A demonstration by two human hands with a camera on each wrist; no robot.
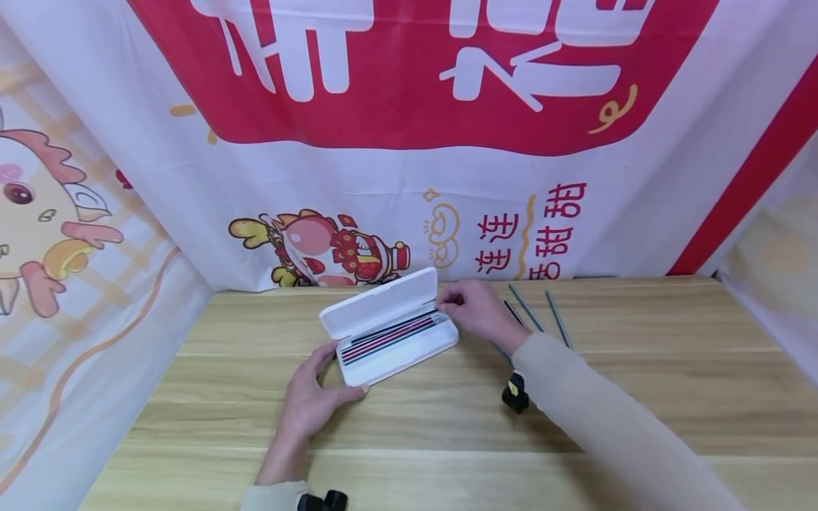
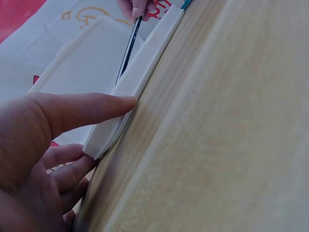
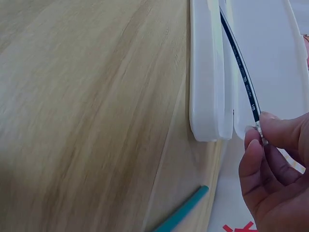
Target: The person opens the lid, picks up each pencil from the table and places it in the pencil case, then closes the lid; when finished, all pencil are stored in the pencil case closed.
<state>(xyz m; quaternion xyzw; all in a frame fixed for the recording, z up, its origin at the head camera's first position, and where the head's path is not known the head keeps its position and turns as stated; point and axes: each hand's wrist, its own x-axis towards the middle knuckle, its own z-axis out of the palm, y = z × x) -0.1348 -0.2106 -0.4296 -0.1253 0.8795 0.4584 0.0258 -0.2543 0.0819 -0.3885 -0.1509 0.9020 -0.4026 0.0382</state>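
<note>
Teal pencil (image 3: 181, 211) beside case (image 3: 207, 72)

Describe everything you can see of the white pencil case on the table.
The white rectangular plastic pencil case lies open on the wooden table, its hinged lid tilted up toward the backdrop. Its tray holds several pencils, dark and red, side by side. The left hand steadies its near corner; the right hand pinches a dark pencil at its far end.

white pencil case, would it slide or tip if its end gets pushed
The white pencil case looks like thin, light plastic on a smooth wooden table, so it would probably slide. The left hand steadies its near end. Its raised lid might tip it backward, though the pencils inside add some weight.
</note>
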